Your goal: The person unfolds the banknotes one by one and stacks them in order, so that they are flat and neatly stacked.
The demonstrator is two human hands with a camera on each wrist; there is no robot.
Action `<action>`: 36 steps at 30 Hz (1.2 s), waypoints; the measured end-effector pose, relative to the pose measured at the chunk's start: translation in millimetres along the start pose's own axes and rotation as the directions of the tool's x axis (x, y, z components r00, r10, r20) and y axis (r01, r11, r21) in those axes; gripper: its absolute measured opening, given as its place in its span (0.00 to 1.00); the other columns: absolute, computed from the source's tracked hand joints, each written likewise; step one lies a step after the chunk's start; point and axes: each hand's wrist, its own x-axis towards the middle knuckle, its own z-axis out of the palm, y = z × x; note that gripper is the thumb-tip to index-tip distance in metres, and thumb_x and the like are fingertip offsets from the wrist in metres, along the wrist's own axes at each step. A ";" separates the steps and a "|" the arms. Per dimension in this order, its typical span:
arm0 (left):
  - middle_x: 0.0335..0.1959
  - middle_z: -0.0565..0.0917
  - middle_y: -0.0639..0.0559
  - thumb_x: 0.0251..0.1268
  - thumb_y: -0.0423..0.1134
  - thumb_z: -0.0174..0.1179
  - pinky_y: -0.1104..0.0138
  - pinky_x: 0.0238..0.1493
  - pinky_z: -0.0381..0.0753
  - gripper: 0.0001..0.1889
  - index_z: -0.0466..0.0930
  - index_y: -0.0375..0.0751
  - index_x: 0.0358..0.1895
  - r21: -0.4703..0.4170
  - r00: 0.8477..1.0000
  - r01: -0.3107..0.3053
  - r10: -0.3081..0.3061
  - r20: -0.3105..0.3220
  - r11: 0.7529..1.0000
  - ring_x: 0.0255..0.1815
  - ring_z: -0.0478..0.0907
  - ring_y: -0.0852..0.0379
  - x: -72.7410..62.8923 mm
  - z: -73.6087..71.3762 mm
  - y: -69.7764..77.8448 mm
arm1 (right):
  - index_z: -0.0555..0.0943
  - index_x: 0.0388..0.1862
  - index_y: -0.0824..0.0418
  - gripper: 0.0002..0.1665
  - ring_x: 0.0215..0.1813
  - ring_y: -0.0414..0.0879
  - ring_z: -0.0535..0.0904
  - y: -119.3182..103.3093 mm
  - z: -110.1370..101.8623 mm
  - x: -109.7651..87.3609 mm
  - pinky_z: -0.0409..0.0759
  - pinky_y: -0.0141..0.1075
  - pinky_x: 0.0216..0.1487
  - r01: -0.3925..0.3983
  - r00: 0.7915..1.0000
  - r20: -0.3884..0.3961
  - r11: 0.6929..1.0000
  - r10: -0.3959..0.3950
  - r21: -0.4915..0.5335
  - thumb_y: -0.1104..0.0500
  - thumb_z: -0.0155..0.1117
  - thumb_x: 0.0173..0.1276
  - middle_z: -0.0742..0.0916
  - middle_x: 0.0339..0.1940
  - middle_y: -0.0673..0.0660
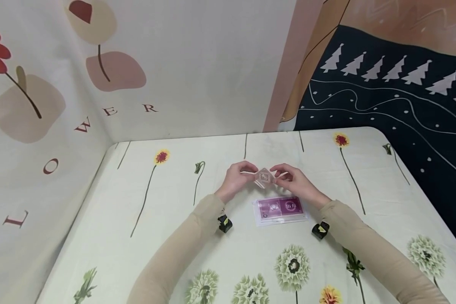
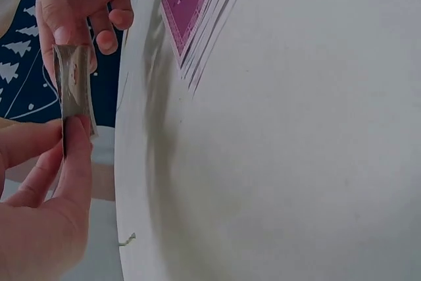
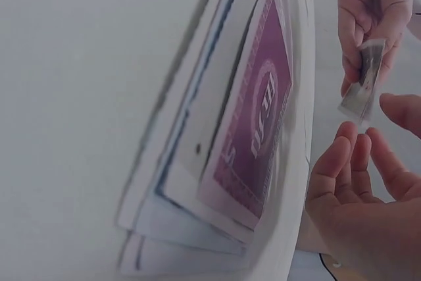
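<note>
My left hand (image 1: pixel 238 178) pinches a small folded paper note (image 1: pixel 264 177) between thumb and fingers, above the table's middle. The note looks pale, with a printed diamond-shaped patch facing up. In the left wrist view the folded note (image 2: pixel 76 83) is seen edge-on as a narrow strip with layers. My right hand (image 1: pixel 294 181) is close by the note's other end, its fingers loosely bent. From the right wrist view, a gap shows between the right fingertips (image 3: pixel 347 133) and the folded note (image 3: pixel 368 77).
A stack of purple play-money notes (image 1: pixel 280 210) lies on the table just nearer than the hands, its sheets slightly fanned. A flower-print cloth (image 1: pixel 137 261) covers the table. Printed fabric hangs (image 1: pixel 197 76) stand behind and at the left. Black bands (image 1: pixel 225 223) sit at the wrists.
</note>
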 end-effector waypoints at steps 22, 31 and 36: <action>0.45 0.84 0.35 0.67 0.26 0.55 0.65 0.45 0.83 0.14 0.78 0.30 0.54 -0.143 0.992 0.049 -0.031 0.123 0.989 0.40 0.84 0.48 -5.8 3.6 -5.2 | 0.79 0.55 0.64 0.19 0.44 0.51 0.77 3.0 3.9 0.0 0.78 0.42 0.48 0.079 0.995 -0.057 0.996 -0.081 -0.035 0.67 0.65 0.65 0.81 0.51 0.60; 0.37 0.85 0.38 0.61 0.24 0.58 0.62 0.41 0.84 0.23 0.75 0.37 0.61 -0.035 0.995 -0.019 0.022 0.101 0.999 0.38 0.84 0.44 -12.7 4.5 -7.5 | 0.76 0.54 0.63 0.19 0.41 0.52 0.78 1.7 3.2 0.2 0.78 0.33 0.38 0.034 0.983 -0.179 0.999 -0.036 -0.013 0.64 0.66 0.65 0.78 0.50 0.63; 0.32 0.85 0.42 0.58 0.22 0.59 0.67 0.34 0.83 0.22 0.78 0.38 0.57 0.055 0.998 -0.069 0.068 0.010 0.996 0.33 0.84 0.49 -12.3 7.6 -10.7 | 0.75 0.54 0.64 0.18 0.38 0.47 0.76 3.0 3.6 -0.2 0.76 0.30 0.35 -0.007 0.980 -0.201 1.000 0.004 -0.014 0.63 0.65 0.67 0.74 0.53 0.64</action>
